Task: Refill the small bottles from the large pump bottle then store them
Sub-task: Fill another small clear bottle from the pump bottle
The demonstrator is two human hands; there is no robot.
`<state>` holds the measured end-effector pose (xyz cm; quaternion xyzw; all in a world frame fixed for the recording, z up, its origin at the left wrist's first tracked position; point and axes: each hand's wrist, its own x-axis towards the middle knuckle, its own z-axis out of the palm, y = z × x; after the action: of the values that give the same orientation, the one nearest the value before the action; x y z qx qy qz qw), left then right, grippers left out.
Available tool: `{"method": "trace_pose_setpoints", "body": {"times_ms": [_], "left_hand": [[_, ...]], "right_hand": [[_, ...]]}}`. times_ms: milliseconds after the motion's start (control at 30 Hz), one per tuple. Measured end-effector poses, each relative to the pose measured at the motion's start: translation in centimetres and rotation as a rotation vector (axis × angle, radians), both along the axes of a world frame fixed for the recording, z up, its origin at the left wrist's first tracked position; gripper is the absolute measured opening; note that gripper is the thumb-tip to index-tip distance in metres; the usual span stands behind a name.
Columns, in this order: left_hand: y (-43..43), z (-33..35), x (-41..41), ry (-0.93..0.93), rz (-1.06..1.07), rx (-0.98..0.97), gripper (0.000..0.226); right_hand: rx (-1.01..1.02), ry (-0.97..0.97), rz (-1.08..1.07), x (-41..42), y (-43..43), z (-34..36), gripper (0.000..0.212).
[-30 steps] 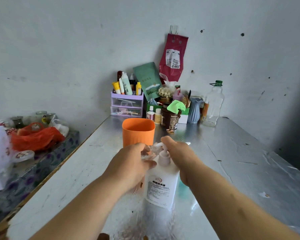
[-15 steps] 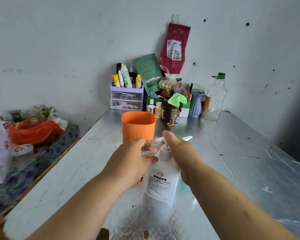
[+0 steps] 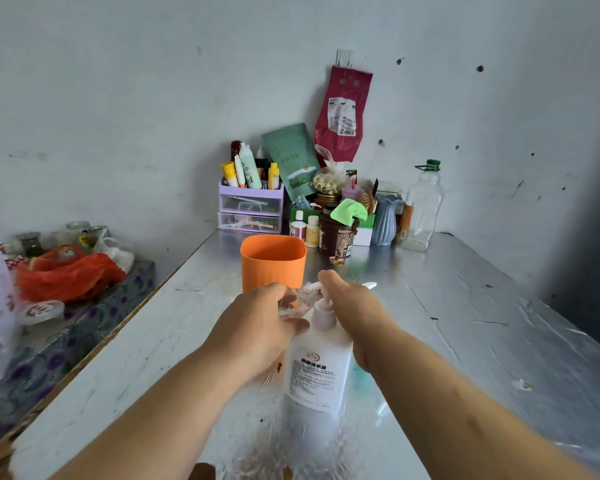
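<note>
Pump bottle [image 3: 317, 372] stands upright on metal table [image 3: 465, 306], between your forearms, label toward you. Your left hand [image 3: 257, 330] curls round small clear bottle [image 3: 300, 299], holding it just left of pump bottle's head, likely to catch soap; mouth-to-spout line-up too blurred to tell. Your right hand [image 3: 354, 310] lies over pump head, thumb stretched forward, likely to press down; fingers hidden, so grip cannot be told. Orange cup [image 3: 272, 263] stands just behind pump bottle.
</note>
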<state>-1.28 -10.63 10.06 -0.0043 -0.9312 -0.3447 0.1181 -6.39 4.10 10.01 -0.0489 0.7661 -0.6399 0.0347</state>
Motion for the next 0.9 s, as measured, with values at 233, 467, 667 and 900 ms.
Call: {"method": "trace_pose_setpoints", "body": {"times_ms": [233, 467, 667, 900], "left_hand": [[0.1, -0.1, 0.1, 0.003, -0.004, 0.011, 0.035], [0.0, -0.7, -0.1, 0.003, -0.01, 0.031, 0.035], [-0.1, -1.2, -0.1, -0.017, -0.005, 0.011, 0.033], [0.1, -0.2, 0.0, 0.005, 0.01, 0.004, 0.035]], "right_hand": [[0.002, 0.009, 0.0, 0.3, 0.2, -0.6, 0.03], [-0.023, -0.077, -0.051, -0.3, -0.8, -1.2, 0.039], [0.02, -0.141, -0.068, 0.0, -0.9, -1.6, 0.05], [0.025, -0.211, -0.121, -0.2, -0.9, 0.2, 0.047]]}}
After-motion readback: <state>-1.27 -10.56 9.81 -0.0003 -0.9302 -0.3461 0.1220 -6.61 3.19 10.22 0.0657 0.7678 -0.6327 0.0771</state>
